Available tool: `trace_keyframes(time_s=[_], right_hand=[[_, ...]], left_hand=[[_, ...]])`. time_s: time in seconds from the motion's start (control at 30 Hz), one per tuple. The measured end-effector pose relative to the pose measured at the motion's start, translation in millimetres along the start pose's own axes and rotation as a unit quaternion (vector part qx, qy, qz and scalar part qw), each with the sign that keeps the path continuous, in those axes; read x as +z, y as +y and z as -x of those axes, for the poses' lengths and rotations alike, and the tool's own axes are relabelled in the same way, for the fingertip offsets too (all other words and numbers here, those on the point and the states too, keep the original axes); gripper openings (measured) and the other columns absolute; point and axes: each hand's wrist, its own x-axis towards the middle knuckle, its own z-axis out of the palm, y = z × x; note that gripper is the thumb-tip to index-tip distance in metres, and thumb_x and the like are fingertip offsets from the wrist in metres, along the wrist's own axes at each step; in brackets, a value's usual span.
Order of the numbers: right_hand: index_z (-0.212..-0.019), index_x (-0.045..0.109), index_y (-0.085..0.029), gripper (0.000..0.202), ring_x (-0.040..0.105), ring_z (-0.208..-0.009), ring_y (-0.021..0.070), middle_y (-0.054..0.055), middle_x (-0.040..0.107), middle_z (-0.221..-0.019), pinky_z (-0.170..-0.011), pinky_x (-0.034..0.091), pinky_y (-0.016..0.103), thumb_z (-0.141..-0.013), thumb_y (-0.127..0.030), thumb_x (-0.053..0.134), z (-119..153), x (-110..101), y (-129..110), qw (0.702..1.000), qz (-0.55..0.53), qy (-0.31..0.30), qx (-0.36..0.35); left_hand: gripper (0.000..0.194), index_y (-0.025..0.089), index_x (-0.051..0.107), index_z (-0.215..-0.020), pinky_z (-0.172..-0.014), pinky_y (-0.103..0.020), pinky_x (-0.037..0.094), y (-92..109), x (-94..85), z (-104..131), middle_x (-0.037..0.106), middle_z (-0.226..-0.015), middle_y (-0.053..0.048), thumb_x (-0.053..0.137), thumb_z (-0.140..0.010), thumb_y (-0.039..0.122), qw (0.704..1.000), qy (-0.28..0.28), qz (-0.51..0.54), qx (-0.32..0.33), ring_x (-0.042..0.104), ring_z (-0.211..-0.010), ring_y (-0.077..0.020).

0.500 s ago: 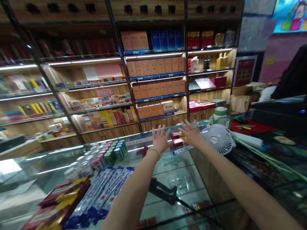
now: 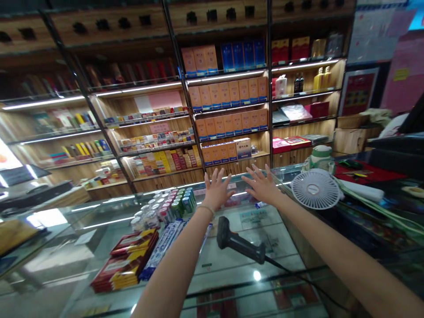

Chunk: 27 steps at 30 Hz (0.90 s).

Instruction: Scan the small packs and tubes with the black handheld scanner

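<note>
Left hand: In the head view, your left hand is bare and empty, its fingers spread above the far part of the glass desk, with a thin bracelet at the wrist.
Right hand: Your right hand is also empty and splayed, apart from the left. You cannot tell whether either touches the glass.
Change: The view has shifted, and the scanner now shows whole; your left forearm hid part of it a moment ago. Its position is easier to judge now.
Scanner: It lies on the desk between your forearms, nearer you than the hands; smooth dark plastic, rounded head, tapering grip, thin black cable.
Cans: Shiny green, blue and red cans stand in rows beside your left hand, clear-looking containers next to them.
Packets: Long, glossy blue-and-white packets lie side by side, partly behind your left forearm; flat red-and-yellow packets are stacked beside them.
Small packet: A blue-and-white end shows near your right hand, the rest hidden.
Fan: Beyond your right forearm is a round white fan with a ribbed grille.
</note>
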Motion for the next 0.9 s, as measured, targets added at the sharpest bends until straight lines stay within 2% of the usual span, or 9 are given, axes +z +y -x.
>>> trace_keyframes(time_s=[0.2,0.5,0.7,0.9], right_hand=[[-0.145,0.054,-0.028,0.052,0.024,-0.152,0.0337,0.010,0.038,-0.162,-0.121,-0.002,0.067,-0.097,-0.049,0.055,-6.0,-14.1,-26.3,1.000,-0.019,-0.011,0.004],[-0.142,0.057,-0.029,0.049,0.030,-0.149,0.0348,0.012,0.042,-0.160,-0.120,0.002,0.068,-0.098,-0.051,0.052,-8.7,-33.1,-68.0,0.999,-0.035,0.012,0.017],[-0.139,0.060,-0.028,0.046,0.032,-0.147,0.0348,0.012,0.046,-0.157,-0.119,0.005,0.067,-0.100,-0.049,0.049,-8.9,-45.5,-94.6,0.999,-0.048,0.019,0.016],[-0.139,0.060,-0.026,0.047,0.032,-0.147,0.0348,0.012,0.044,-0.158,-0.120,0.006,0.067,-0.100,-0.049,0.049,-17.4,-60.8,-128.6,0.997,-0.069,0.015,0.007]], left_hand=[[0.069,0.032,0.047,-0.150,-0.121,-0.072,0.006,-24.8,-10.0,23.9,0.033,-0.165,-0.012,0.061,-0.089,0.058,1.000,0.000,0.013,-0.022,0.022,-0.153,-0.0388],[0.060,0.033,0.055,-0.143,-0.121,-0.071,0.007,-49.9,-18.5,62.5,0.039,-0.162,-0.012,0.064,-0.088,0.055,0.998,0.044,0.014,-0.031,0.028,-0.151,-0.0368],[0.057,0.034,0.057,-0.141,-0.121,-0.070,0.007,-66.4,-28.1,86.6,0.038,-0.163,-0.010,0.063,-0.089,0.056,0.998,0.045,0.009,-0.043,0.027,-0.151,-0.0357],[0.057,0.033,0.056,-0.142,-0.122,-0.068,0.005,-89.2,-43.0,112.9,0.038,-0.162,-0.012,0.061,-0.090,0.055,0.998,0.034,-0.005,-0.061,0.028,-0.151,-0.0352]])
